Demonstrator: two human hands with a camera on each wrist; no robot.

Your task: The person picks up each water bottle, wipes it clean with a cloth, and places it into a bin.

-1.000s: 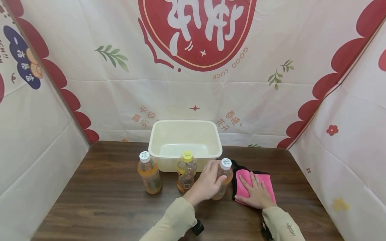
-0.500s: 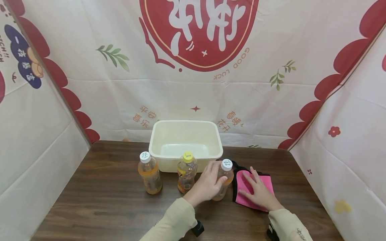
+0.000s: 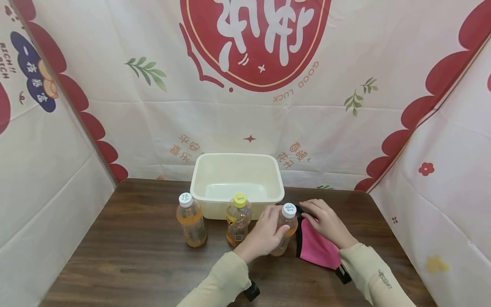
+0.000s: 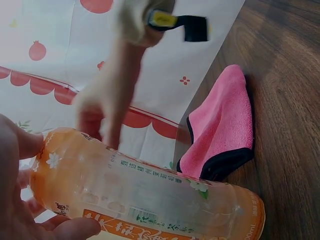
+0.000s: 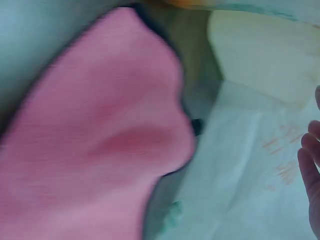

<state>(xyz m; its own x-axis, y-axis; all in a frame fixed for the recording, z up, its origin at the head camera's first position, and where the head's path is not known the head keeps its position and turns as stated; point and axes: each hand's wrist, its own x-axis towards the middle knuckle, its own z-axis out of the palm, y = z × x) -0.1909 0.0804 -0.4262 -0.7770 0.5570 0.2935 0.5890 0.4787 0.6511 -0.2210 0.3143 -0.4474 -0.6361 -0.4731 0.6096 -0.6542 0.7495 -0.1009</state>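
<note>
The left hand (image 3: 262, 236) had its grip curled round a white-capped bottle (image 3: 290, 222), upright on the bench (image 3: 134, 256). At the bottle's four o'clock I saw a pink cloth (image 3: 316, 247); over it hovered the right hand (image 3: 327, 221), its grip loosely parted, holding nothing. A yellow-capped bottle (image 3: 238, 215) stood at nine o'clock.

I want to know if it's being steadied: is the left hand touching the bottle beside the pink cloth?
Touching: the left wrist view shows the left hand curled around the upper part of the bottle, fingers against its surface.
</note>
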